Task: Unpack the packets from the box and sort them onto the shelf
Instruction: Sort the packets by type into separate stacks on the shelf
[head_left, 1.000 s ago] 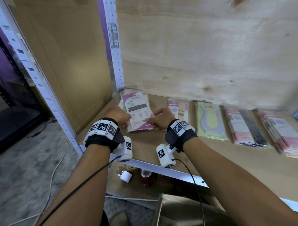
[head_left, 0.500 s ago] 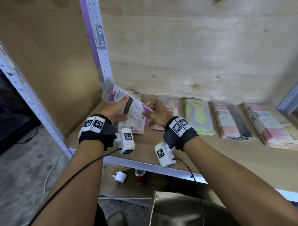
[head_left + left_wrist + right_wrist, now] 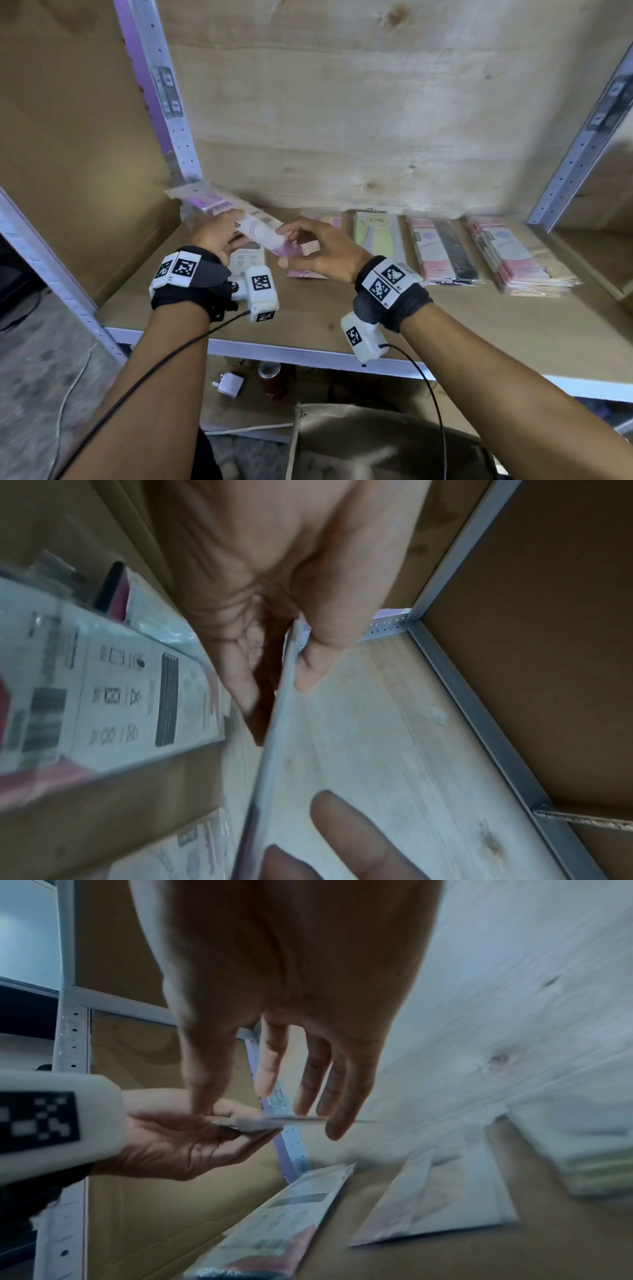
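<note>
My left hand (image 3: 219, 236) grips a thin stack of white-and-pink packets (image 3: 260, 233), raised above the left end of the wooden shelf (image 3: 308, 322). My right hand (image 3: 315, 246) pinches the stack's right end between thumb and fingers. In the left wrist view the stack (image 3: 284, 710) shows edge-on between my left thumb and fingers. The right wrist view also shows the stack (image 3: 274, 1121) edge-on, with my right hand's fingers (image 3: 335, 1118) beside it. A white packet (image 3: 246, 262) lies flat under my left hand. A pink one (image 3: 305, 272) lies under my right hand.
Further right on the shelf lie a green-yellow pile (image 3: 376, 236), a pink-and-black pile (image 3: 442, 253) and a pink pile (image 3: 513, 253). Metal uprights (image 3: 171, 113) frame the bay. A brown box (image 3: 359, 442), a white plug (image 3: 229, 383) and a red can (image 3: 270, 377) sit below.
Both hands have lifted the stack of packets off the shelf and tilted it. A second ago it lay flat under them.
</note>
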A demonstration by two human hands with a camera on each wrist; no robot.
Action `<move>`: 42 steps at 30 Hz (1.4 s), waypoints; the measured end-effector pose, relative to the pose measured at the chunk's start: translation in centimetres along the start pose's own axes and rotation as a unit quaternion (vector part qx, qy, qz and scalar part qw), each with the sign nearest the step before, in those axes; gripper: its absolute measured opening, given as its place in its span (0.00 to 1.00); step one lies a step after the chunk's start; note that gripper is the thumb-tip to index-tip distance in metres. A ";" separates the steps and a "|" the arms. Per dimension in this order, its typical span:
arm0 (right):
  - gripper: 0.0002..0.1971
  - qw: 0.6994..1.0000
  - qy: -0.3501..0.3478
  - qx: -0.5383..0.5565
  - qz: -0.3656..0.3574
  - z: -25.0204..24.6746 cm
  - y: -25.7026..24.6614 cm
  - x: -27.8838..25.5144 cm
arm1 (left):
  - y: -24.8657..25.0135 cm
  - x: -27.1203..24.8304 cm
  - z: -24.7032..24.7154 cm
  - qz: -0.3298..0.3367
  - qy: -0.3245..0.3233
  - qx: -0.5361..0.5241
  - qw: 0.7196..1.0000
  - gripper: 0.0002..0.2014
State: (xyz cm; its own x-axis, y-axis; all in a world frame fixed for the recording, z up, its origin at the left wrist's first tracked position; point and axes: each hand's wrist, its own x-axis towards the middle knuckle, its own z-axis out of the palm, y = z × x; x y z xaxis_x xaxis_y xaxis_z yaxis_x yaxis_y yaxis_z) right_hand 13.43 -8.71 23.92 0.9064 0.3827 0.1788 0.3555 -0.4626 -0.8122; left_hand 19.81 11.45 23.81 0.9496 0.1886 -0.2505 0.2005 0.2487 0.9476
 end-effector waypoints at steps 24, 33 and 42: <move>0.16 0.978 0.080 0.143 0.129 -10.5 9.6 -8.4 | -6.3 -1.3 11.6 0.010 -0.170 0.007 0.985 0.09; 0.12 0.979 0.039 0.139 0.143 -11.9 10.3 -9.8 | -6.6 -1.2 12.9 0.042 -0.121 0.007 0.992 0.07; 0.16 0.978 0.006 0.163 0.128 -11.1 9.6 -9.8 | -5.7 -1.8 11.4 0.047 -0.062 0.013 0.997 0.08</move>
State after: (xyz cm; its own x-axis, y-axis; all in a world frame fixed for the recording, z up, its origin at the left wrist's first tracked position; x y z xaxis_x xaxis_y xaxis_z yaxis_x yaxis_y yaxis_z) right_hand 10.52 -25.81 20.53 0.9595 0.2774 -0.0487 0.0266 -0.2614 -0.9649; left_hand 19.74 -1.17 21.10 0.9868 0.0903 -0.1343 0.1129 0.2108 0.9710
